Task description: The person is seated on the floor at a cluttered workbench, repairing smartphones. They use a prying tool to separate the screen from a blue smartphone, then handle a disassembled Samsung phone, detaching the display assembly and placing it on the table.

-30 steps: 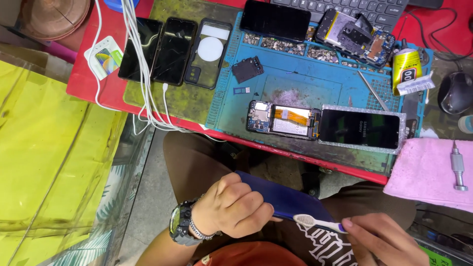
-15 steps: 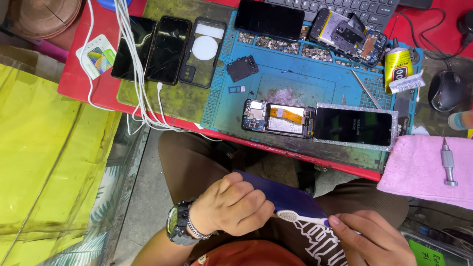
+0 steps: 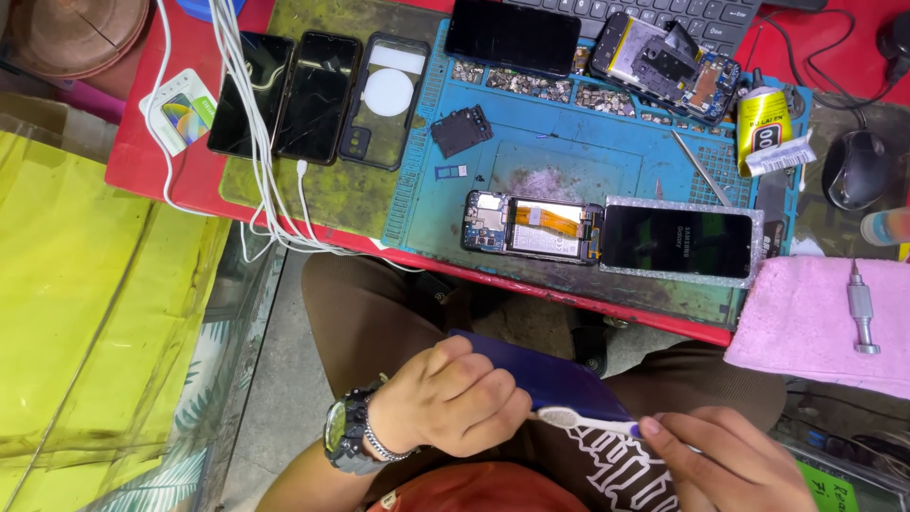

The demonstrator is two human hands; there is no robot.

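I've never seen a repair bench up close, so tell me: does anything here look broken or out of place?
Yes. Two phones lie opened: one on the blue mat beside its detached screen, another by the keyboard. White cables trail over the table edge.

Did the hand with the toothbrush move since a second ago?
Yes, slightly. The right hand and toothbrush have slid left along the dark blue phone cover, closer to the left hand that grips it.
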